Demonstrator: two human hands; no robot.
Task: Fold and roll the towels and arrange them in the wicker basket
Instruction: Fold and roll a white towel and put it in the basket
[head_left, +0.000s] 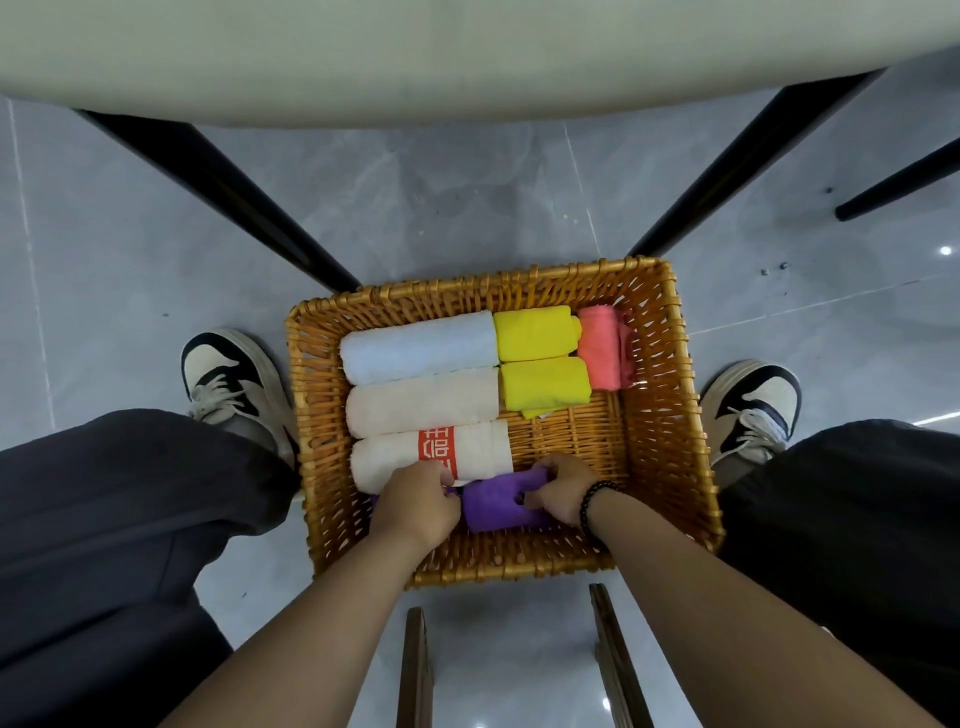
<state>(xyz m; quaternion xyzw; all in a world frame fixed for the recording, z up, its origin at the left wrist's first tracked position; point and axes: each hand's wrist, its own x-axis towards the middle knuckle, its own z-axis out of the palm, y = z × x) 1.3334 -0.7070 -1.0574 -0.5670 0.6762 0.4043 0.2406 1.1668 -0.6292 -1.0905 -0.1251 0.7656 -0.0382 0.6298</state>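
Left hand (415, 506) and right hand (563, 493) both grasp purple towel roll (493, 506), lying along near edge of wicker basket (670, 415). Beyond it, three pale rolls (421, 400) stacked toward far left corner; two yellow rolls (540, 358), one pink roll (602, 345) at far right. Basket rests on grey tile floor (441, 208) between shoes (234, 384).

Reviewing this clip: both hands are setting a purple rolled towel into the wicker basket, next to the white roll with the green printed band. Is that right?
Not quite: the band on that white roll is red, not green, as the head view shows. The rest holds: left hand and right hand hold the purple rolled towel inside the wicker basket, beside that roll.
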